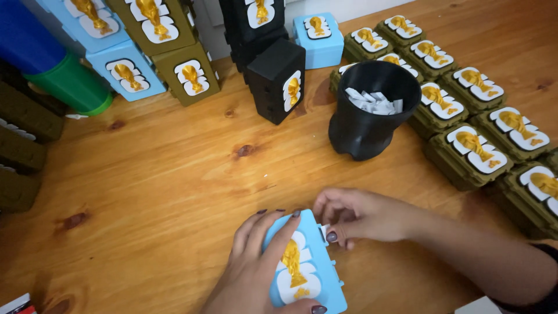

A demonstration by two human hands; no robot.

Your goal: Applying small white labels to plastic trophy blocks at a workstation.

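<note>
Light blue box with a gold trophy on its white plate lies near the front edge of the wooden table. Left hand is spread flat over its lid, pinning it. Right hand pinches a small white piece at the box's top right corner (fit not yet seated, as I judge). Black cup of white pieces stands beyond; green boxes in rows look finished.
</note>
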